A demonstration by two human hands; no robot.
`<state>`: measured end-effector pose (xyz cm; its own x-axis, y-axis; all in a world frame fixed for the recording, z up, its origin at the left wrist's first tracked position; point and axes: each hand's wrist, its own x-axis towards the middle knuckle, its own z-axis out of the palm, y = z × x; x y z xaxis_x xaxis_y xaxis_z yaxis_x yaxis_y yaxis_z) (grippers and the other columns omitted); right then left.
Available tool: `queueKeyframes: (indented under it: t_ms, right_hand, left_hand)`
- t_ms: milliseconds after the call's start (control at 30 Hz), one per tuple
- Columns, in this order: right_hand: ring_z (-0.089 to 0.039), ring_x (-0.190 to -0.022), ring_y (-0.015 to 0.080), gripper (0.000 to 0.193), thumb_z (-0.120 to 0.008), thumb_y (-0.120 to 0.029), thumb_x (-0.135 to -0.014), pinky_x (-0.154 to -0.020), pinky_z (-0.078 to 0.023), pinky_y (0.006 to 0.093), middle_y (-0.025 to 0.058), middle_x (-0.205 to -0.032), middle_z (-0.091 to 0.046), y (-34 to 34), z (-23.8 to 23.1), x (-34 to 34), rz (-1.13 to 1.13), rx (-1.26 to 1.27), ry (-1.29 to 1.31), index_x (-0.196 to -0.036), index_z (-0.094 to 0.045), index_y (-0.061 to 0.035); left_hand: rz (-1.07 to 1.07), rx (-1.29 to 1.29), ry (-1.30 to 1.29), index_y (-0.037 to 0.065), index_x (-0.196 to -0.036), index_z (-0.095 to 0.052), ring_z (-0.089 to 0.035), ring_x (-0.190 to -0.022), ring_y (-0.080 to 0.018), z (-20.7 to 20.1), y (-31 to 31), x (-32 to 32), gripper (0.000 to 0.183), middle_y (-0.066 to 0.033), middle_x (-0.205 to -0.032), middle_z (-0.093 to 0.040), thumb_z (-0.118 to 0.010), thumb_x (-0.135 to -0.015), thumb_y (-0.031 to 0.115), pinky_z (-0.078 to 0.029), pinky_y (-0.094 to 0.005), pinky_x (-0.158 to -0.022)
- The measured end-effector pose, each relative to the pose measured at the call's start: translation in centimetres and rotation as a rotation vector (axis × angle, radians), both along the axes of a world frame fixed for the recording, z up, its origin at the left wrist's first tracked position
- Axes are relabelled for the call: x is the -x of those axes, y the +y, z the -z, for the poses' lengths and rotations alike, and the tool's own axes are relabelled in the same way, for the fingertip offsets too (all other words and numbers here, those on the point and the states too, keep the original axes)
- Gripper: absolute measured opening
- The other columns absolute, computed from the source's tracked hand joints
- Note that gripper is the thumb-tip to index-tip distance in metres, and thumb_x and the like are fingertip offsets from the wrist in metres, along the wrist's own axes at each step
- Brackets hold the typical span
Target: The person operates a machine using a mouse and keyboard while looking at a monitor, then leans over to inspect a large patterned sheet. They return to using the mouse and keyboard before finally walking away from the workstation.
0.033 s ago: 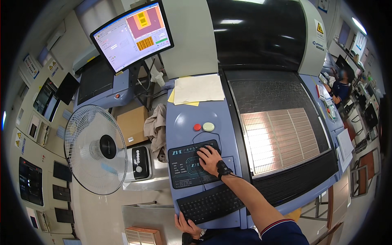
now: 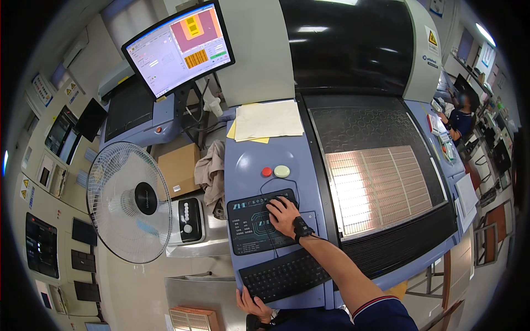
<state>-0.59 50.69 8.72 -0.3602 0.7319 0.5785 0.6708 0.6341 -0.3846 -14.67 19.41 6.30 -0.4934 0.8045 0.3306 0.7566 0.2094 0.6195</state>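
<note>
My right hand (image 2: 283, 215) lies curved over a computer mouse on the black printed mouse pad (image 2: 243, 241). The palm and fingers cover nearly all of the mouse; a thin dark cord runs near it. My left hand (image 2: 253, 307) rests at the front left corner of the black keyboard (image 2: 284, 275), its fingers extended and a little apart against the edge. Both wrists wear black bands. On the monitor (image 2: 179, 47), at the upper left, a purple and yellow magnified picture shows beside a pale panel.
A copper-toned panel with a grid (image 2: 381, 190) lies on the machine's black bed (image 2: 359, 124). Red (image 2: 266, 172) and pale green (image 2: 282, 171) buttons sit beyond the pad, then paper sheets (image 2: 269, 119). A floor fan (image 2: 130, 201) stands left. Another person (image 2: 462, 118) works far right.
</note>
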Motion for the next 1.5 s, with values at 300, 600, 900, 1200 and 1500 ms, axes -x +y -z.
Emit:
queueKeyframes:
  t_ms: [300,600,900,1200,1500]
  right_hand:
    - [-0.054,-0.124,0.0375,0.037,-0.069,-0.013,-0.085,-0.099,-0.049,0.0491,0.0093,-0.133,-0.058,0.04,0.45,-0.07,-0.013,0.013,-0.015,-0.122,-0.065,-0.0095]
    - [-0.052,-0.126,0.0372,0.037,-0.068,-0.015,-0.087,-0.099,-0.049,0.0494,0.0096,-0.135,-0.057,0.11,0.55,-0.12,-0.018,0.021,-0.015,-0.124,-0.065,-0.0105]
    - [-0.053,-0.125,0.0374,0.037,-0.068,-0.016,-0.087,-0.099,-0.049,0.0492,0.0101,-0.135,-0.057,0.17,0.50,-0.11,-0.018,0.025,-0.021,-0.124,-0.065,-0.0106]
    - [-0.054,-0.123,0.0373,0.036,-0.069,-0.016,-0.087,-0.098,-0.050,0.0493,0.0102,-0.133,-0.059,0.16,0.51,-0.02,-0.009,0.005,-0.016,-0.123,-0.065,-0.0107]
    - [-0.054,-0.123,0.0370,0.036,-0.068,-0.014,-0.086,-0.098,-0.050,0.0492,0.0104,-0.132,-0.059,0.10,0.35,-0.17,-0.015,0.007,-0.015,-0.122,-0.066,-0.0102]
  left_hand:
    - [-0.010,-0.028,-0.003,-0.009,-0.136,-0.055,-0.039,-0.138,-0.0436,0.11,0.07,-0.11,0.055,-0.0254,-0.138,-0.055,-0.038,-0.099,0.029,-0.027,-0.0519,-0.116]
    - [0.000,0.002,-0.010,-0.009,-0.138,-0.053,-0.038,-0.138,-0.0442,0.29,-0.17,-0.01,0.055,-0.0268,-0.141,-0.051,-0.039,-0.099,0.028,-0.027,-0.0527,-0.116]
    - [-0.002,-0.008,-0.006,-0.008,-0.137,-0.053,-0.039,-0.138,-0.0441,0.29,-0.07,0.01,0.055,-0.0242,-0.139,-0.054,-0.039,-0.099,0.028,-0.027,-0.0527,-0.115]
    - [-0.011,-0.009,-0.021,-0.009,-0.136,-0.054,-0.039,-0.138,-0.0446,0.35,-0.06,-0.02,0.056,-0.0257,-0.139,-0.054,-0.039,-0.098,0.029,-0.026,-0.0531,-0.116]
    - [-0.015,0.008,-0.019,-0.009,-0.136,-0.054,-0.038,-0.139,-0.0439,0.22,-0.05,-0.11,0.055,-0.0253,-0.139,-0.054,-0.039,-0.099,0.029,-0.026,-0.0529,-0.116]
